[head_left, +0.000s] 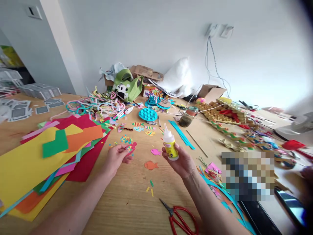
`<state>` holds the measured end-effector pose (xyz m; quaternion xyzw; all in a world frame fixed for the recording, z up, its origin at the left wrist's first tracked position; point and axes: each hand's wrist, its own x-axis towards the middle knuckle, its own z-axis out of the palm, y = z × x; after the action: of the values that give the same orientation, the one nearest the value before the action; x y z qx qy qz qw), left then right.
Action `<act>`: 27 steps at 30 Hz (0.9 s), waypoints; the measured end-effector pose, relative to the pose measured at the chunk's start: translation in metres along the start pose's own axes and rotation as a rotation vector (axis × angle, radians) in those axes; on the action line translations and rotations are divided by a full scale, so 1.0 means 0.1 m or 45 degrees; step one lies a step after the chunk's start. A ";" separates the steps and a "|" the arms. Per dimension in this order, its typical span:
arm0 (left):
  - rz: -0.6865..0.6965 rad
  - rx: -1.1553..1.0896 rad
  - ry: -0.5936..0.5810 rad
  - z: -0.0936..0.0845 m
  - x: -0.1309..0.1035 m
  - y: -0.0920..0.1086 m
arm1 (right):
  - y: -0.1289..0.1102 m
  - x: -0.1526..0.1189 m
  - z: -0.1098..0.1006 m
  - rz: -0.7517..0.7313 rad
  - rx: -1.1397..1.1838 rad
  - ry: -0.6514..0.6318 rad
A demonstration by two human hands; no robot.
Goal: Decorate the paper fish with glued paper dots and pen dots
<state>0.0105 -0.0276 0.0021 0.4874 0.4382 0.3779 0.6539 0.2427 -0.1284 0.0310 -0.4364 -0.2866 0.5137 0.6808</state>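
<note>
My left hand (119, 156) pinches a small red paper fish (132, 148) above the table. Around my right hand (180, 159), the fingers wrap a white glue bottle (170, 145) with a yellow label, held upright with its nozzle up. Between the hands lie a pink paper fish (155, 151) and an orange paper fish (151, 165). Tiny paper dots (126, 139) are scattered just beyond my left hand. Several decorated paper fish (138, 129) lie farther back. Red-handled scissors (179, 218) rest near the front edge of view, beside my right forearm.
Stacked coloured paper (24, 153) covers the left side. Behind it are tangled pipe cleaners (95, 102) and a green panda bag (128, 86). A blue textured disc (148, 115), a glass jar (187, 117) and blue strips (182, 135) stand or lie mid-table. Egg-carton pieces (220, 114) crowd the right.
</note>
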 end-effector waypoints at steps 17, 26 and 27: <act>-0.031 -0.029 0.031 0.00 0.01 0.02 | -0.18 0.75 -1.09 -0.011 -1.456 0.863; -0.023 -0.052 0.036 0.00 0.00 0.06 | -0.21 0.72 -1.08 0.023 -1.884 0.815; -0.020 -0.058 0.038 0.00 0.01 0.06 | -0.21 0.71 -1.08 0.029 -1.906 0.808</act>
<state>0.0108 -0.0258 0.0079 0.4632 0.4430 0.3901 0.6611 0.3646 -0.0949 -0.0037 -0.9037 -0.3432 0.0447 0.2520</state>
